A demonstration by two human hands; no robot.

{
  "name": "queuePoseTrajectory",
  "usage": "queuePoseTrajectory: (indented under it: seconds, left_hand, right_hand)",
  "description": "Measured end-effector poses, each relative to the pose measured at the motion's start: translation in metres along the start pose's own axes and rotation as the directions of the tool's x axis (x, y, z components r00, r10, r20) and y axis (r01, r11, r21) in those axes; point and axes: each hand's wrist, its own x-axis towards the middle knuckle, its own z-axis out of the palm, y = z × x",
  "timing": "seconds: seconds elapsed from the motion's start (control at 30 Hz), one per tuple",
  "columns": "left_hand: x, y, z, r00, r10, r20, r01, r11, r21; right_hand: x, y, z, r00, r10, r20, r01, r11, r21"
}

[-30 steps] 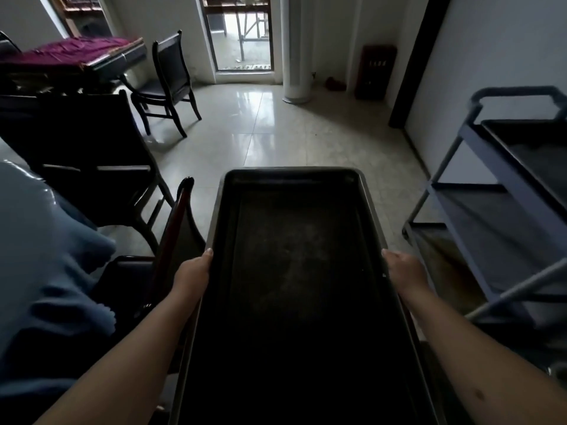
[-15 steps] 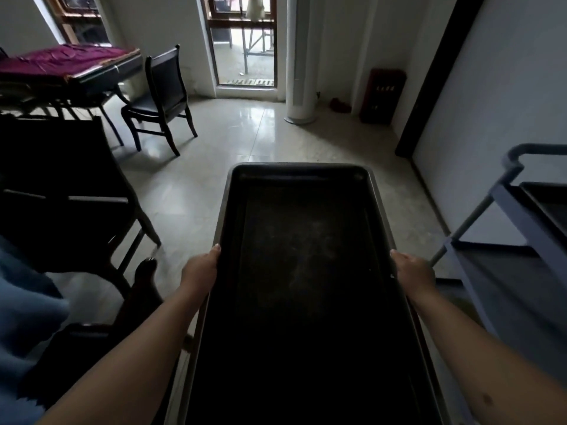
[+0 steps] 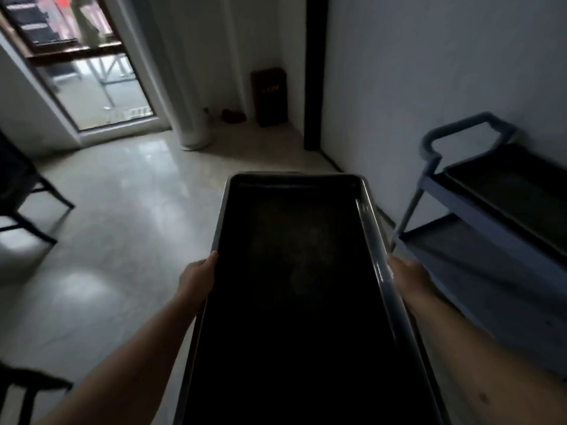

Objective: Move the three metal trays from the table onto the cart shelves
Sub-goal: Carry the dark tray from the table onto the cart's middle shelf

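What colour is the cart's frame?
Pale blue-grey, seen on the cart handle and posts in the head view.

The near tray (image 3: 294, 302) is dark matt metal with a shinier rim. The floor (image 3: 122, 225) is glossy polished stone. The cart (image 3: 460, 207) at right looks smooth grey plastic.

There are two trays: one (image 3: 294, 302) held up, one (image 3: 515, 191) on the cart. There is one cart (image 3: 460, 210). Two hands, left (image 3: 196, 277) and right (image 3: 408, 276), show.

No text or label can be read.
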Motion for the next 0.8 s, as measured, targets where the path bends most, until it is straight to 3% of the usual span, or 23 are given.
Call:
queuePoseTrajectory:
  seconds: [0.3, 0.47, 0.57, 0.7, 0.8]
  left_hand:
    - [0.120, 0.104, 0.069, 0.989, 0.077, 0.126, -0.084, 0.995, 0.052]
    - [0.156, 0.146, 0.110, 0.948, 0.123, 0.294, -0.163, 0.980, 0.117]
    - [0.176, 0.173, 0.136, 0.885, 0.147, 0.441, -0.226, 0.965, 0.130]
    - [0.192, 0.199, 0.172, 0.764, 0.183, 0.618, -0.369, 0.910, 0.187]
    - [0.191, 0.200, 0.201, 0.666, 0.176, 0.725, -0.447, 0.872, 0.199]
  right_hand:
    - [0.103, -0.030, -0.024, 0.987, 0.044, -0.156, -0.039, 0.999, 0.036]
    - [0.112, -0.012, -0.035, 0.951, 0.158, -0.266, -0.141, 0.987, 0.082]
    - [0.101, 0.005, -0.034, 0.901, 0.273, -0.337, -0.232, 0.960, 0.156]
    - [0.059, 0.030, -0.022, 0.764, 0.422, -0.488, -0.328, 0.906, 0.269]
    - [0.016, 0.050, -0.010, 0.670, 0.547, -0.502, -0.406, 0.836, 0.370]
